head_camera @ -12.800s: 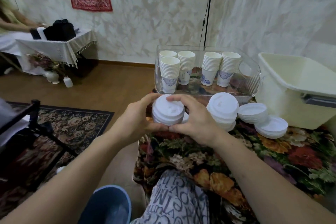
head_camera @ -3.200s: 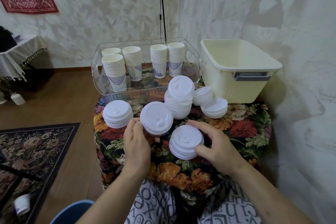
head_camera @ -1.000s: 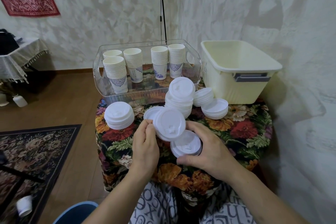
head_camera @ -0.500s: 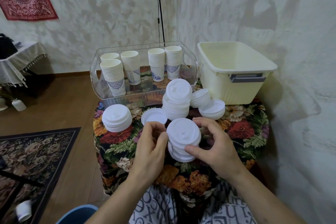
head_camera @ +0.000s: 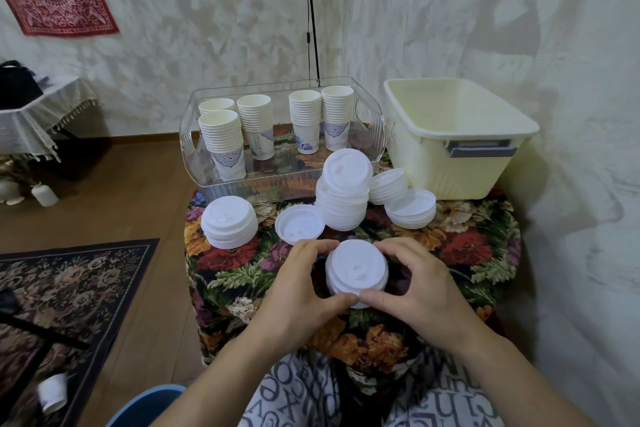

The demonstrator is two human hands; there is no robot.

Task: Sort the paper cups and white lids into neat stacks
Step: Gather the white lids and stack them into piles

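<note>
Rug [head_camera: 69, 291] fills the floor at our far left, with a small draped side table [head_camera: 41, 118] behind it. On the table [head_camera: 467, 253] under its flowered cloth, we see a short lid stack [head_camera: 229, 225] at the left edge, then a single upturned lid [head_camera: 299, 227], then a tall lid stack [head_camera: 344, 194] leaning a little, and two lower stacks of upturned lids [head_camera: 410, 208] to its right. Behind them a clear tray [head_camera: 194, 152] holds five stacks of paper cups [head_camera: 223, 140], all upright. A cream bin [head_camera: 460, 146] stands at the back right, touching the wall side of the table.

Nearest us, our left hand [head_camera: 298, 291] and right hand [head_camera: 419, 284] curl around a small stack of lids [head_camera: 356, 270] from both sides, thumbs at its near edge and fingertips at its far edge. We cannot tell whether this stack rests on the cloth or is lifted just above it.
</note>
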